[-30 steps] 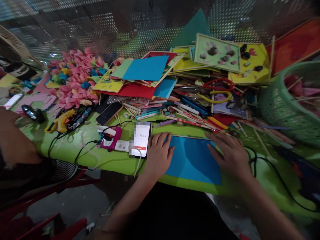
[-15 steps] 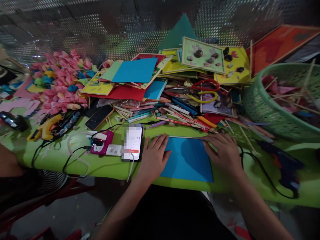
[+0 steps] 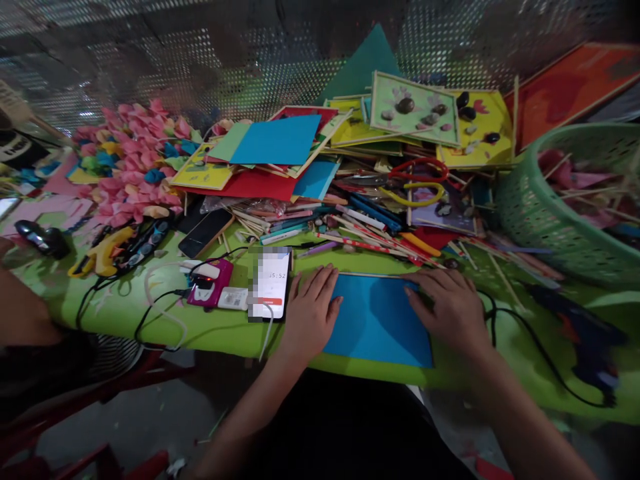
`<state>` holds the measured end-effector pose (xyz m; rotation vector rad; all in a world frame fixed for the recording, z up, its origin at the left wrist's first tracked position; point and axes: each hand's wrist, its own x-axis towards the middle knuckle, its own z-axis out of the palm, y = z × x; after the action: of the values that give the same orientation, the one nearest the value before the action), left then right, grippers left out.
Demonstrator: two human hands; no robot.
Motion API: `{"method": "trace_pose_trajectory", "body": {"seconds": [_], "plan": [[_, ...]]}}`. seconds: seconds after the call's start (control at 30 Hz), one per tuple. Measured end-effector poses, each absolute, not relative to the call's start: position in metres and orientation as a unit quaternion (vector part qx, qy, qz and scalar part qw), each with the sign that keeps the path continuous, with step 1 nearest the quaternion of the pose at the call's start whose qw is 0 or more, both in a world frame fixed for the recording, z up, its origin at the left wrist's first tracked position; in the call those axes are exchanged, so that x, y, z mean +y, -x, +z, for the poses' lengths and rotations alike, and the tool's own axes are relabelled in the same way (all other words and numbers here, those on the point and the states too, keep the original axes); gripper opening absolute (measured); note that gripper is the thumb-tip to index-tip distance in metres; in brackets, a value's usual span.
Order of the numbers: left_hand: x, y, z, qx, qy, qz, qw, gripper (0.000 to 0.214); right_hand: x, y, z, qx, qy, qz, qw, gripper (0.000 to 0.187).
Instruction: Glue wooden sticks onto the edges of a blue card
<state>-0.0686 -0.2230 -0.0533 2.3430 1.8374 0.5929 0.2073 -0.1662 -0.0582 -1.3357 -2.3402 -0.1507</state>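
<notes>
A blue sheet of card [image 3: 380, 323] lies flat at the front edge of the table, with a thin pale wooden stick [image 3: 373, 275] along its far edge. Over the sheet's left side rests my left hand [image 3: 314, 308], its fingers stretched toward the far left corner. My right hand [image 3: 450, 305] lies at the far right corner, fingers extended and pressing at the stick's end. Both hands are open and flat rather than gripping. A lit phone [image 3: 274, 287] with a cable stands close to the left of my left hand.
To the right are a glue gun [image 3: 580, 333] and a green basket [image 3: 555, 220]. Framed cards, sticks, pens and scissors [image 3: 417, 180] pile up behind the sheet. A power strip [image 3: 211, 287], a yellow glue gun [image 3: 107, 253] and pink paper flowers [image 3: 135, 160] lie left. Another person's arm [image 3: 23, 307] shows far left.
The view has shifted slightly, so most things sit a little farther right. Both hands keep their places on the blue card and the stick.
</notes>
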Motion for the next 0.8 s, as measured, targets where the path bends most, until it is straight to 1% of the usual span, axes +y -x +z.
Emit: {"method": "trace_pose_trajectory", "body": {"seconds": [0.13, 0.2, 0.33, 0.47, 0.63, 0.7, 0.8], "plan": [[-0.226, 0.073, -0.058, 0.619, -0.725, 0.302, 0.025, 0.047, -0.166, -0.208, -0.059, -0.850, 0.469, -0.036, 0.237, 0.029], [-0.227, 0.074, -0.058, 0.620, -0.720, 0.311, 0.028, 0.047, -0.166, -0.207, -0.059, -0.862, 0.454, -0.024, 0.224, 0.030], [-0.225, 0.071, -0.055, 0.610, -0.751, 0.242, 0.065, 0.045, -0.165, -0.206, -0.062, -0.870, 0.444, -0.022, 0.214, 0.028], [-0.222, 0.068, -0.053, 0.597, -0.776, 0.185, 0.085, 0.048, -0.162, -0.209, -0.063, -0.858, 0.452, -0.023, 0.244, 0.026], [-0.222, 0.067, -0.055, 0.602, -0.776, 0.169, 0.085, 0.047, -0.163, -0.212, -0.052, -0.837, 0.470, -0.011, 0.281, 0.024], [-0.224, 0.068, -0.054, 0.604, -0.775, 0.168, 0.082, 0.046, -0.171, -0.211, -0.044, -0.843, 0.463, 0.013, 0.273, 0.025], [-0.229, 0.071, -0.049, 0.605, -0.776, 0.163, 0.076, 0.045, -0.192, -0.210, -0.035, -0.864, 0.441, 0.062, 0.235, 0.027]]}}
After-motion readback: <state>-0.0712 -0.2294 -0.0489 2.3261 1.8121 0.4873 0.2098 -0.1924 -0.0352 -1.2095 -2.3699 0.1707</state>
